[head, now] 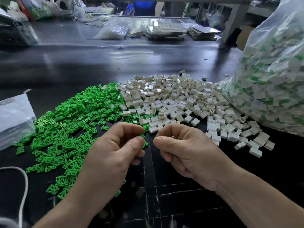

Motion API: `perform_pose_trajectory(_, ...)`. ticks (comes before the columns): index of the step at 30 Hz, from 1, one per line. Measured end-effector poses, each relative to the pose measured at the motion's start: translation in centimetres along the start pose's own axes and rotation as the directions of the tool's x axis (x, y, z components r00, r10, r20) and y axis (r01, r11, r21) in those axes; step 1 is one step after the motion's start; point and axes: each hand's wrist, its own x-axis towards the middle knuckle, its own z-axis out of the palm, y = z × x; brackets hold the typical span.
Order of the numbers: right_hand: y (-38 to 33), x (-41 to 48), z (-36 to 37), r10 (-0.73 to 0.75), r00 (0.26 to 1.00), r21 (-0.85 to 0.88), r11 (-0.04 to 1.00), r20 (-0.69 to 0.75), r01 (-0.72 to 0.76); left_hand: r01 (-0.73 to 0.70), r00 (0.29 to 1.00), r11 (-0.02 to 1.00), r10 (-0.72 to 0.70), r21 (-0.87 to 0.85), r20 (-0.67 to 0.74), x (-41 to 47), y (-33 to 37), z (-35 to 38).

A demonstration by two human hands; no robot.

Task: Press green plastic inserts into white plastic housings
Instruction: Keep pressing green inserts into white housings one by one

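Observation:
A heap of green plastic inserts (69, 122) spreads over the black table at the left. A heap of white plastic housings (177, 99) lies to its right. My left hand (115, 150) hovers near the table's front and pinches a green insert (142, 136) between thumb and fingers, with more green showing under the fingers. Beside it, my right hand (182, 148) has its fingers curled with thumb against forefinger; I see nothing between them. The two hands are a short gap apart.
A big clear bag (271, 76) full of white housings with green inserts stands at the right. A smaller clear bag (14, 117) lies at the left edge. A white cord (24, 186) runs along the near left. Bags and trays crowd the far table (164, 32).

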Motion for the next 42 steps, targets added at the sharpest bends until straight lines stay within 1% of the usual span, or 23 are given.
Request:
perform_pose_trajectory(2,-0.13,-0.19,0.09,0.005,0.999,0.01,1.0,0.04,-0.005,0.053,0.999,0.983,-0.049,-0.177,0.024,-0.13,0.18,0.53)
perform_pose_trajectory(4,-0.21,-0.32,0.05,0.025,0.999,0.027,0.999,0.044,-0.026,0.078,0.997,0.962,-0.07,-0.263,0.043,-0.18,0.15,0.96)
perform_pose_trajectory(11,-0.36,-0.68,0.08,0.069,0.997,0.131,0.989,0.041,-0.073,0.026,0.999,0.956,-0.018,-0.291,0.03,-0.34,0.83,1.13)
perform_pose_trajectory(16,-0.21,-0.48,-0.05,0.071,0.995,0.317,0.944,0.074,-0.091,0.037,0.999,0.955,-0.033,-0.295,0.019,-0.45,0.88,1.07)
perform_pose_trajectory(18,-0.12,-0.4,-0.14,0.063,0.995,0.337,0.938,0.08,-0.086,0.039,0.999,0.958,-0.035,-0.285,0.02,-0.44,0.77,1.03)
perform_pose_trajectory(23,0.1,-0.34,-0.01,0.053,0.994,0.237,0.969,0.091,-0.074,-0.008,0.999,0.98,0.016,-0.198,0.042,-0.65,0.63,1.11)
perform_pose_trajectory(25,0.11,-0.38,0.03,0.033,0.995,0.232,0.971,0.098,-0.056,-0.02,0.999,0.985,0.026,-0.173,0.03,-0.71,0.61,1.18)
perform_pose_trajectory(28,0.12,-0.44,0.13,0.002,0.997,0.191,0.982,0.072,-0.016,-0.028,0.999,0.987,0.031,-0.161,0.017,-0.7,0.64,1.23)
perform_pose_trajectory(32,0.18,-0.52,0.4,-0.025,0.999,0.109,0.994,0.036,0.021,-0.042,0.998,0.99,0.047,-0.132,0.033,-0.7,0.74,1.19)
perform_pose_trajectory(37,0.08,-0.48,0.11,-0.003,1.0,0.153,0.988,0.031,-0.002,-0.059,0.998,0.993,0.058,-0.105,-0.012,-0.64,0.62,0.98)
perform_pose_trajectory(42,0.11,-0.55,0.12,-0.024,0.997,0.122,0.992,0.071,0.015,-0.076,0.997,0.995,0.076,-0.057,-0.012,-0.65,0.49,0.95)
